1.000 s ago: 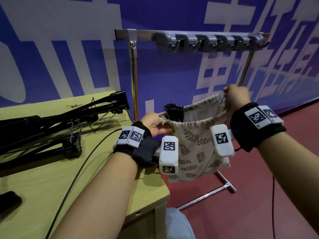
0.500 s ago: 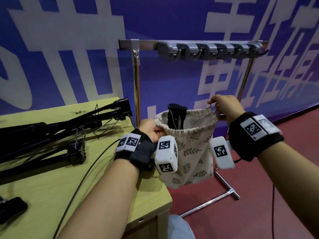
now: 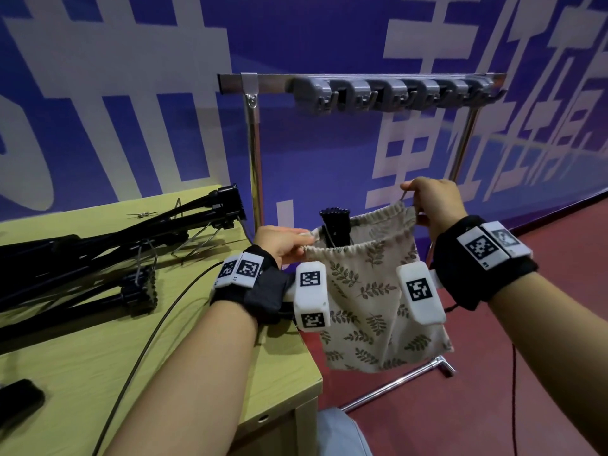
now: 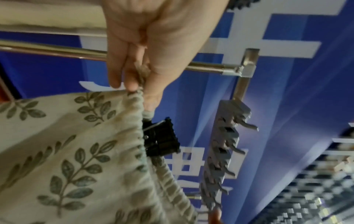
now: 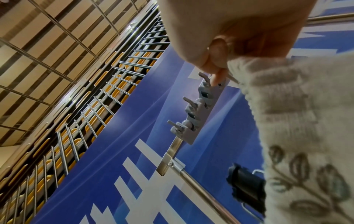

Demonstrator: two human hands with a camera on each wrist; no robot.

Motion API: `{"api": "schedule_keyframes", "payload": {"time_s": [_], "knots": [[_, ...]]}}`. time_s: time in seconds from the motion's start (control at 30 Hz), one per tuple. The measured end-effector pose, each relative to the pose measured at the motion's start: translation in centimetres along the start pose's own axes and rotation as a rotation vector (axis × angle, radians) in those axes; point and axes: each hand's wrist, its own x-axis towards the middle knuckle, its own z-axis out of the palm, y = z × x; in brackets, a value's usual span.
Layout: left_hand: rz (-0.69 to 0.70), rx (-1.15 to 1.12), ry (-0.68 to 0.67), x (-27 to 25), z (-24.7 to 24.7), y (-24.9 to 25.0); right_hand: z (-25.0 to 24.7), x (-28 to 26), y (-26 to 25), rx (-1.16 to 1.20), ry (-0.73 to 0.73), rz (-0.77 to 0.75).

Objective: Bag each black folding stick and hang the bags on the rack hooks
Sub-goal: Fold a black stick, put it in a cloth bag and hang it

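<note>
Two hands hold a soft leaf-print bag [image 3: 371, 291] by its gathered mouth: left hand [image 3: 283, 243] pinching one side, right hand [image 3: 431, 200] the drawstring side. One black folding stick [image 3: 335, 225] protrudes, probably stiff and top-heavy. Rack hooks [image 3: 391, 93] wait beyond.

— What sort of place is this looking like?
— A big hall: a blue banner [image 3: 329, 44] is covering the wall, rows of orange seats [image 5: 107, 84] (behind railings) are rising overhead, and red floor [image 3: 493, 406] is stretching below.
</note>
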Motion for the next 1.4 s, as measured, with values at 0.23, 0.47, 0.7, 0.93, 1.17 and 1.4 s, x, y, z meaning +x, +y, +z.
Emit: {"api": "schedule_keyframes", "payload": {"time_s": [0.23, 0.47, 0.7, 0.93, 1.17, 1.4], "knots": [[0.226, 0.664, 0.081, 1.5, 0.2, -0.3, 0.3, 0.0, 0.1, 0.028, 0.029, -0.027], [0.194, 1.124, 0.037, 0.3, -0.3, 0.6, 1.5, 0.1, 0.6, -0.027, -0.014, -0.071], [0.111, 0.119, 0.052, 0.9, 0.1, 0.6, 1.0, 1.3, 2.2, -0.195, 0.027, -0.122], [0.045, -0.394, -0.183, 0.1, 0.3, 1.1, 1.2, 0.2, 2.6, 0.043, -0.175, -0.149], [-0.014, -0.198, -0.328, -0.5, 0.4, 1.1, 1.8, 0.7, 3.5, -0.195, -0.116, -0.271], [0.105, -0.147, -0.285, -0.7, 0.7, 0.7, 2.0, 0.6, 5.1, -0.006, -0.190, -0.115]]}}
